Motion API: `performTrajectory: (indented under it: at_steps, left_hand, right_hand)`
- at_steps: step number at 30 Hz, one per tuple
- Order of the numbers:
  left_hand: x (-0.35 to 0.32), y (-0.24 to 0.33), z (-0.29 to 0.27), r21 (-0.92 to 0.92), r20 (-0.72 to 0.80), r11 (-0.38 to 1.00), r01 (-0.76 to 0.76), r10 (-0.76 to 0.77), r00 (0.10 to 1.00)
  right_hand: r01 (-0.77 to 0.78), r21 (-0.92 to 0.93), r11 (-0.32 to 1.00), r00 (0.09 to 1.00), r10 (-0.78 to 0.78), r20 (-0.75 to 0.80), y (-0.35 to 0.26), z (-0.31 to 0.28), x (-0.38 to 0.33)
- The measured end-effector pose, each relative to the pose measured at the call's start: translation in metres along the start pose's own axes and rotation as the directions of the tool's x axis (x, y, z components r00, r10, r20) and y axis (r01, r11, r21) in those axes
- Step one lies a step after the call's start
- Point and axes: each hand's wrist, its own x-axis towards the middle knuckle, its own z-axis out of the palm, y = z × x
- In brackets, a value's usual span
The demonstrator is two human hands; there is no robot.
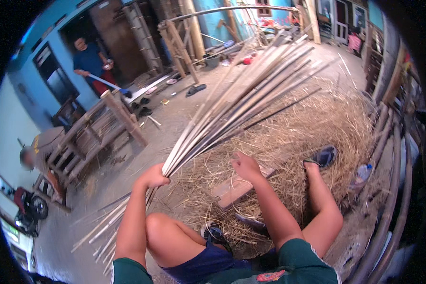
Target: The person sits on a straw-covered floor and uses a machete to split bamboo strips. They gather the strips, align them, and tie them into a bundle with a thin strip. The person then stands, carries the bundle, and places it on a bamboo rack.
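Note:
My left hand (152, 176) is wrapped round a bundle of long, thin bamboo strips (232, 111). The strips fan out away from me to the far right, and their near ends stick out behind the hand at the lower left. My right hand (246, 166) hovers over a wooden block (244, 188), its fingers curled in. Whether anything lies in those fingers is too unclear to make out. Around the block spreads a heap of straw-like shavings (288, 137). A dark, flat object (250, 221), partly hidden, lies between my knees.
A person (91, 66) with a long-handled broom stands at the far left, near a bamboo bench (97, 130). Another person sits by the bench's near end. Poles (397, 189) run along the right side, beside a plastic bottle (363, 174). A motorbike (28, 203) stands at left.

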Motion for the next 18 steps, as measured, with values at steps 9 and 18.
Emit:
performTrajectory:
  at_steps: [9, 18]
  left_hand:
    - [-0.017, 0.080, -0.039, 0.234, -0.324, 0.961, -0.145, 0.218, 0.921]
    - [-0.046, 0.275, -0.089, 0.261, -0.386, 0.912, -0.317, 0.400, 0.831]
  right_hand:
    - [0.115, 0.360, 0.926, 0.883, -0.261, 0.391, -0.135, 0.043, -0.081]
    - [0.083, 0.961, 0.263, 0.804, -0.587, 0.091, -0.308, 0.066, -0.053]
